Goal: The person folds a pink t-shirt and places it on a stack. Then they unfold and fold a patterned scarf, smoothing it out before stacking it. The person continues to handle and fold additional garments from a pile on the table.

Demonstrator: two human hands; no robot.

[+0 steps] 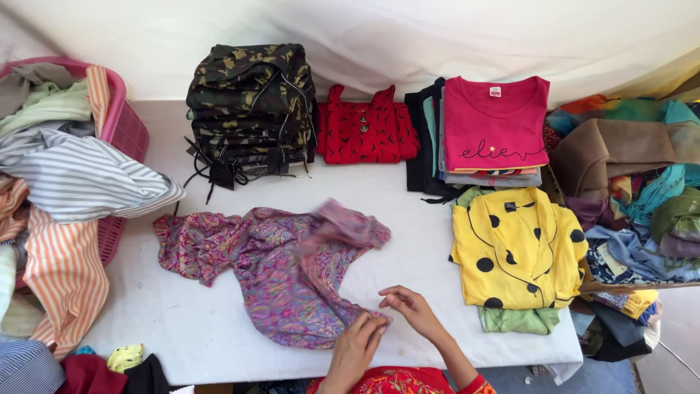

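— Where is the crumpled purple paisley cloth top?
— On the white surface, near the middle. The left hand pinches its near edge; the right hand hovers just beside, fingers loose.

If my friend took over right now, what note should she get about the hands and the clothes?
Left hand: pinching the near edge of the purple paisley garment.
Right hand: open, fingers just above that same edge.
The garment lies rumpled mid-table, part of it blurred.
Done: camouflage stack, red garment, pink-topped stack and yellow dotted shirt lie folded.
Left: the paisley garment is unfolded; the pink basket holds loose clothes.
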